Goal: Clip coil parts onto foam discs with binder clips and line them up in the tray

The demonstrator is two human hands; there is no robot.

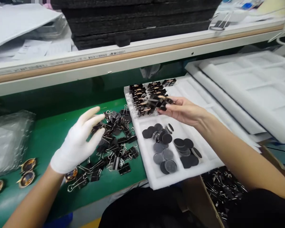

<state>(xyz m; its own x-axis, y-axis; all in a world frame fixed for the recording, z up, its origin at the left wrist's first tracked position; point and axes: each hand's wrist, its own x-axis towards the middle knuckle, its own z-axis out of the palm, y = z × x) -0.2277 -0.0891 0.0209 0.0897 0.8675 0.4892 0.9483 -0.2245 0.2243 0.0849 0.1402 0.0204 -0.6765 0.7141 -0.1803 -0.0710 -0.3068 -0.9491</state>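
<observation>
My left hand, in a white glove, hovers with its fingers apart beside a loose heap of black binder clips on the green table. Bare, my right hand pinches a black binder clip between thumb and fingers; whether it holds more than one is hard to make out. Just beyond are rows of clips with light brown pieces showing in them, packed in a corner of the white foam tray. Nearer compartments of this tray hold black round discs and more dark discs.
Several tortoiseshell-patterned round pieces lie at left, below stacked clear plastic trays. More white foam trays are piled at right. A cardboard box of clips stands below. Behind runs a shelf edge bearing black foam sheets.
</observation>
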